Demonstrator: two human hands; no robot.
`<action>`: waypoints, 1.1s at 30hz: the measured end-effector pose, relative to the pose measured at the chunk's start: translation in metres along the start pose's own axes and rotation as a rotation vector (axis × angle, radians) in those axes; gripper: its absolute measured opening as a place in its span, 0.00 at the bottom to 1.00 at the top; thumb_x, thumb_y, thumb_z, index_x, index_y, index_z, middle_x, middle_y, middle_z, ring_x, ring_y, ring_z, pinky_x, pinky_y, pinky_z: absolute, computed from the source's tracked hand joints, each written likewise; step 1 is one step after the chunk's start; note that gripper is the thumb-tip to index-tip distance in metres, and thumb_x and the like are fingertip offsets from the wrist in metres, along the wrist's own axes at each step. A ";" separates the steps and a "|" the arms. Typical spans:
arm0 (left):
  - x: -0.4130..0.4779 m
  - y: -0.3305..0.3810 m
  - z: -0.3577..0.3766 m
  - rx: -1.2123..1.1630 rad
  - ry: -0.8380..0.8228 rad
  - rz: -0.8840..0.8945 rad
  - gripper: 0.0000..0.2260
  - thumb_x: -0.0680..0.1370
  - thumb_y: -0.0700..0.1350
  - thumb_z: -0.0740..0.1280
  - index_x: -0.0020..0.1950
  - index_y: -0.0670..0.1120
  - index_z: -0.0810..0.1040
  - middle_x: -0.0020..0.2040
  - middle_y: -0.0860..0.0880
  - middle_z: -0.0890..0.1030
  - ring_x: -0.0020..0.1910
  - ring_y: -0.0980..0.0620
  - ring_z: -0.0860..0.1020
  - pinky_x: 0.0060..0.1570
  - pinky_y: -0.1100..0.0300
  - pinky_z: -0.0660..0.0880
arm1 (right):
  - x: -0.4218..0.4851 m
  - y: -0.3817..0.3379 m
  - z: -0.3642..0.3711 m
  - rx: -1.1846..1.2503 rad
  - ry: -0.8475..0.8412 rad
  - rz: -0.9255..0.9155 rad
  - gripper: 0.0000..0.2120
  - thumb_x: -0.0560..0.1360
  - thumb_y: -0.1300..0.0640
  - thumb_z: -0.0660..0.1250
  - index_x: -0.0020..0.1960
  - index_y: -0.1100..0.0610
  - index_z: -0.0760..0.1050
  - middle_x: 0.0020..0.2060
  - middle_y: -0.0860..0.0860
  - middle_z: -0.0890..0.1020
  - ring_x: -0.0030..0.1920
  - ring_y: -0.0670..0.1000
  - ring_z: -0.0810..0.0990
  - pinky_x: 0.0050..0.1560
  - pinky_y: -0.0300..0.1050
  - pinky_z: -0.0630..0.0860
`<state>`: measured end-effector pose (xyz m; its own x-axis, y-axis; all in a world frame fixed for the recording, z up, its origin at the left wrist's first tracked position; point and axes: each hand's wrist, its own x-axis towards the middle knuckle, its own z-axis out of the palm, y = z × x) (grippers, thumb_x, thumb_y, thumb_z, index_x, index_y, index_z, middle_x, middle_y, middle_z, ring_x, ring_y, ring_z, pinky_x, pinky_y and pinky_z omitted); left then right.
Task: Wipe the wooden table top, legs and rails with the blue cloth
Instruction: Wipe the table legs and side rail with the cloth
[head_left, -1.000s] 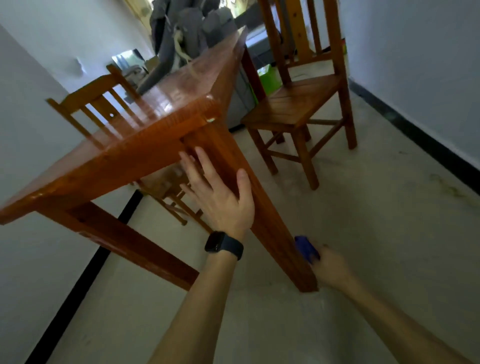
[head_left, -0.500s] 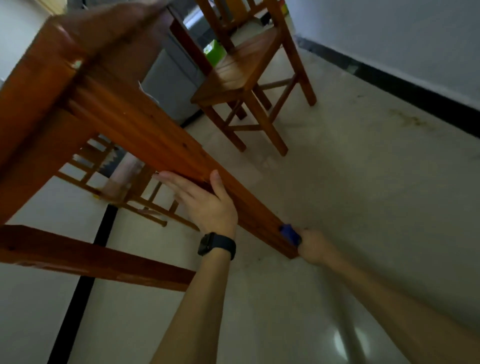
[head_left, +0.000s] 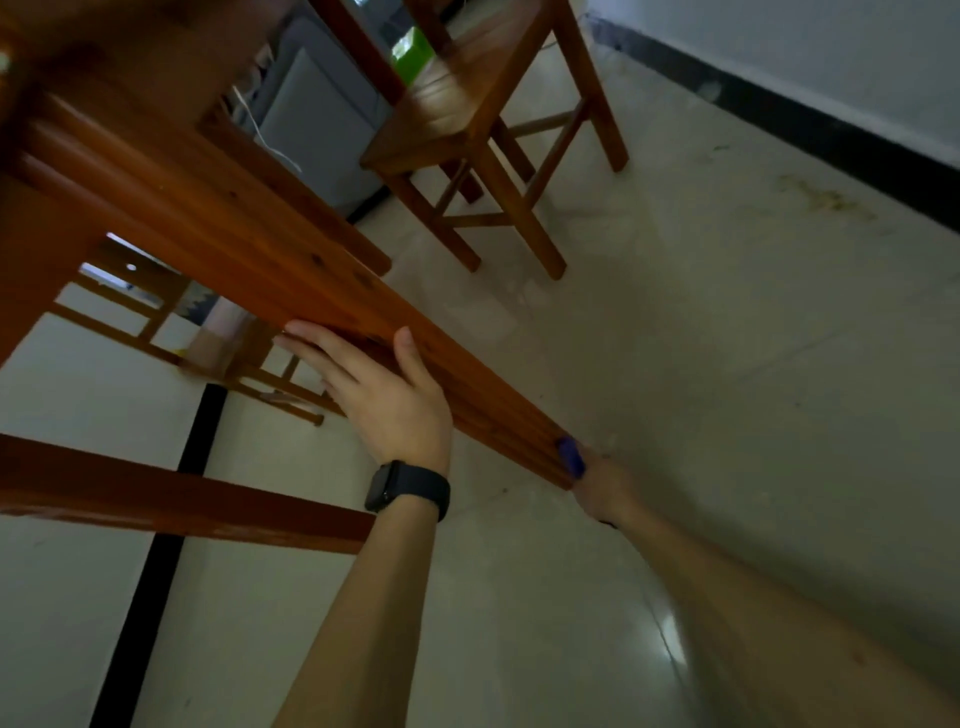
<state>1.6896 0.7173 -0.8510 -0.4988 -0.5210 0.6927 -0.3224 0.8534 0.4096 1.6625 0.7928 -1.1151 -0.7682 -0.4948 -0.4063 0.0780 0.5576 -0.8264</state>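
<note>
A long wooden table leg (head_left: 291, 280) slants from the upper left down to its foot on the floor. My left hand (head_left: 384, 395), with a black watch on the wrist, rests flat on the leg with straight fingers and the thumb over its upper edge. My right hand (head_left: 602, 488) holds the blue cloth (head_left: 570, 456) against the foot of the leg; only a small fold of cloth shows. A second table leg (head_left: 171, 499) crosses the lower left. The table's underside (head_left: 130, 62) fills the top left.
A wooden chair (head_left: 467, 130) stands behind the table on the pale tiled floor (head_left: 727, 364). Another chair's rungs (head_left: 244, 374) show under the table. A grey box (head_left: 317, 130) and something green (head_left: 413, 49) sit further back. A black skirting (head_left: 805, 130) lines the right wall.
My view has dropped lower and under the table. My left hand has slid down the leg. My right hand with the cloth has stayed at the foot of the leg.
</note>
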 end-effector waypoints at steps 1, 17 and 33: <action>-0.001 0.001 -0.001 -0.009 -0.009 0.000 0.38 0.83 0.55 0.61 0.79 0.36 0.42 0.79 0.35 0.44 0.76 0.42 0.52 0.72 0.55 0.56 | 0.001 0.008 -0.006 0.017 -0.032 0.042 0.26 0.79 0.58 0.58 0.76 0.49 0.60 0.64 0.58 0.76 0.56 0.59 0.78 0.55 0.48 0.75; -0.004 0.002 -0.040 -0.325 -0.141 -0.125 0.29 0.85 0.45 0.55 0.80 0.56 0.41 0.79 0.60 0.57 0.72 0.68 0.57 0.67 0.75 0.59 | -0.038 -0.046 -0.050 -0.028 0.071 -0.132 0.18 0.81 0.61 0.58 0.69 0.48 0.69 0.53 0.55 0.80 0.46 0.51 0.78 0.46 0.45 0.76; 0.006 -0.053 -0.053 -0.899 -0.188 -0.530 0.20 0.80 0.33 0.58 0.55 0.58 0.78 0.53 0.59 0.81 0.53 0.61 0.79 0.51 0.68 0.76 | -0.110 -0.235 -0.109 -0.694 0.774 -1.073 0.26 0.74 0.56 0.71 0.71 0.46 0.71 0.66 0.56 0.68 0.62 0.57 0.71 0.60 0.52 0.74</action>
<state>1.7464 0.6702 -0.8371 -0.6098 -0.7597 0.2260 0.1405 0.1770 0.9741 1.6596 0.7892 -0.8340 -0.4178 -0.5207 0.7445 -0.8666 0.4744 -0.1546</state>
